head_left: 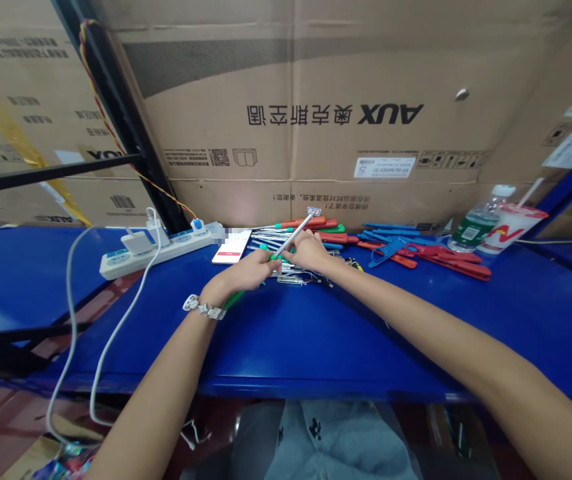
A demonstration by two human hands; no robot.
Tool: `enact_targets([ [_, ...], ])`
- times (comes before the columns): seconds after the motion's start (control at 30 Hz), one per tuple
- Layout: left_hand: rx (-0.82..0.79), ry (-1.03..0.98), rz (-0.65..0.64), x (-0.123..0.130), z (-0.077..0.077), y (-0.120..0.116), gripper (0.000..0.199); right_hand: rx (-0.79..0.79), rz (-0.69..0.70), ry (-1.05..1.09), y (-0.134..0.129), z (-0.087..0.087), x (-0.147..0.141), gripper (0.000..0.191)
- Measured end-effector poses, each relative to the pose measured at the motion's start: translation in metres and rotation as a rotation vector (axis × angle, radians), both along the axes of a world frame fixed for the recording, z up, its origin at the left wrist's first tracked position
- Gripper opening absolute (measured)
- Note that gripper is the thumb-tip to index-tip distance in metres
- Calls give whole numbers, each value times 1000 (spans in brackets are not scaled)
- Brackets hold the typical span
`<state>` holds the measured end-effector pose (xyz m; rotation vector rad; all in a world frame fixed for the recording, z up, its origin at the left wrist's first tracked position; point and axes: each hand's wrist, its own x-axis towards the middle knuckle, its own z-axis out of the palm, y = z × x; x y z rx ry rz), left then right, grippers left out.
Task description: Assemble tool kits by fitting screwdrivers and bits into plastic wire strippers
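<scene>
My left hand (252,269) is closed around the green handle of a screwdriver (295,236). Its metal shaft slants up and away to the right, with a small white label near the tip. My right hand (310,251) reaches in from the right, fingers bent and closed beside the lower shaft; what they pinch is hidden. Under and behind both hands lies a pile of metal-shafted tools (291,279). Orange-red and green handles (333,238) stick out behind my right hand.
Blue tools (391,233) and red clamp-like tools (459,260) lie to the right, before a bottle (476,223) and a paper cup (509,227). A phone (232,247) and a power strip (166,251) with white cables are at left. Cardboard boxes (316,73) stand behind the blue table (306,347).
</scene>
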<state>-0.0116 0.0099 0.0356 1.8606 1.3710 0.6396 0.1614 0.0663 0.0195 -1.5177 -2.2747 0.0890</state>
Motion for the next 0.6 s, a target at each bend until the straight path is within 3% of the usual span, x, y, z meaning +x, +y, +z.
enact_targets([
  [0.1,177,163,-26,3,-3,2,29,33,11,133,2,-2,0,14],
  [0.23,284,331,-128,10,-5,-1,24,-90,121,639,-1,-3,23,16],
  [0.33,365,414,-209,17,-8,-6,25,-277,153,1000,-16,-5,52,24],
  [0.47,479,494,-277,26,-10,-14,29,-310,116,1269,-44,-8,91,28],
  [0.6,505,539,-288,29,-8,-18,30,-271,109,1479,-60,-4,109,33],
])
